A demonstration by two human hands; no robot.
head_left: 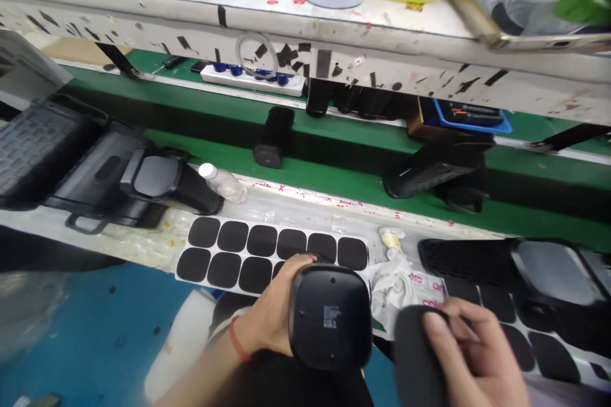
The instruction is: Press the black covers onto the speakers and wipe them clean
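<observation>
At far left, matte black moulded plastic housings (114,178) with rounded corners lie on the pale desk (296,203), a small clear bottle with a white cap (222,182) just beside them. Next comes a white backing sheet of black rounded-square foam pads (267,253), two rows, flat and dull. The left hand (272,318), a red band at the wrist, is wrapped around a rounded black plastic unit (330,317) held low in front of the desk, a small grey label facing up. A crumpled white cloth (394,280) lies to its right. The right hand (470,350) pinches a loose black foam pad (417,350) between narrow fingers. The pad is soft; it could likely crease or stick crooked if pressed unevenly. Further right, more black housings (548,280) rest on another pad sheet.
</observation>
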